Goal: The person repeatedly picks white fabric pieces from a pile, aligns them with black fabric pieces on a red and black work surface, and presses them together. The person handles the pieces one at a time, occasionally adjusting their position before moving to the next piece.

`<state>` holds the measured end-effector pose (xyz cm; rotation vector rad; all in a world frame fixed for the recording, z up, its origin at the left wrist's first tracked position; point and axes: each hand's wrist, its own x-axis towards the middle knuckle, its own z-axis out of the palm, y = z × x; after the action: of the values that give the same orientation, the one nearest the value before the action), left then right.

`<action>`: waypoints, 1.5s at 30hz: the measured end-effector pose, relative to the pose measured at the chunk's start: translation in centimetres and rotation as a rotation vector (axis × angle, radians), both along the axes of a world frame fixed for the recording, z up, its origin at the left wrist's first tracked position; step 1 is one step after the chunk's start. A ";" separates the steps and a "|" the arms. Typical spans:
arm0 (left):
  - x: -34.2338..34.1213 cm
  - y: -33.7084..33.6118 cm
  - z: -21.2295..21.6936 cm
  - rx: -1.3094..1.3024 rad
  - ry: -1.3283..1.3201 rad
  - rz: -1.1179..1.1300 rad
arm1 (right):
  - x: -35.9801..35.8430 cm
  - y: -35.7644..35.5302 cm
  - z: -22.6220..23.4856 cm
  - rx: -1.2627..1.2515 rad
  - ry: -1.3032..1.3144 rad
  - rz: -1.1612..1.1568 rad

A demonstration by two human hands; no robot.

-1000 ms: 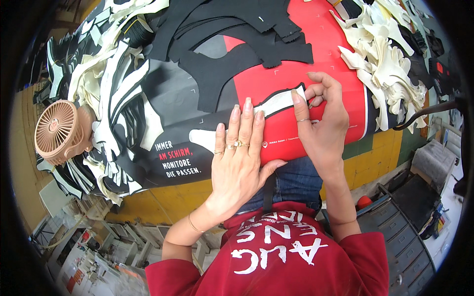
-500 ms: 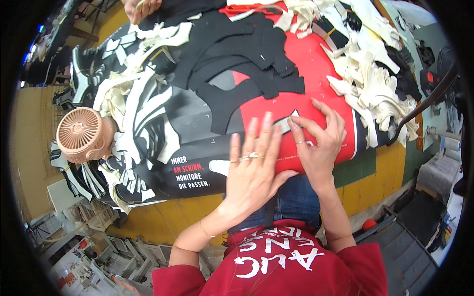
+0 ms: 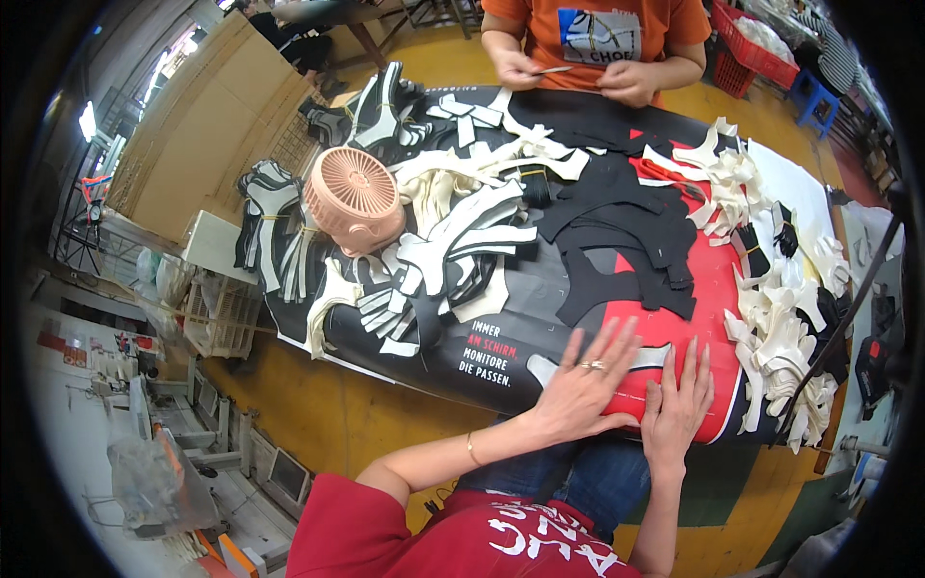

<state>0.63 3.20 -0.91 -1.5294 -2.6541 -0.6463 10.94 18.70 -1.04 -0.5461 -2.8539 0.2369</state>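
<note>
My left hand (image 3: 583, 390) lies flat near the front edge of the covered table, fingers stretched and rings on one finger. Beside it my right hand (image 3: 677, 409) also lies flat, fingers together and extended. A small pale strip (image 3: 651, 357) with a dark edge shows between the fingertips of both hands. Left of my left hand a white rounded piece end (image 3: 541, 369) sticks out; whether it joins the strip is hidden under the hand. Just beyond lie overlapping black cut fabric pieces (image 3: 617, 217).
Bundles of white and black cut pieces (image 3: 472, 231) lie left, with a peach fan (image 3: 355, 197) among them. Cream pieces (image 3: 780, 347) are heaped right, near a dark curved cable (image 3: 848, 323). Across the table a person in an orange shirt (image 3: 597, 34) holds a small thin piece.
The view has swung left and up, bringing the person opposite into fuller sight. My right hand has gone from pinching the strip's end to lying flat. My left hand stays flat.
</note>
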 end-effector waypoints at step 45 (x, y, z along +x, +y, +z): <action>-8.9 -3.9 1.4 -0.262 -0.006 0.193 | -9.4 2.1 3.3 -0.248 0.282 0.429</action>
<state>-8.30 -0.70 0.51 -1.2925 -2.9379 -0.3039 1.53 20.79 2.29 0.0682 -2.6425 0.6864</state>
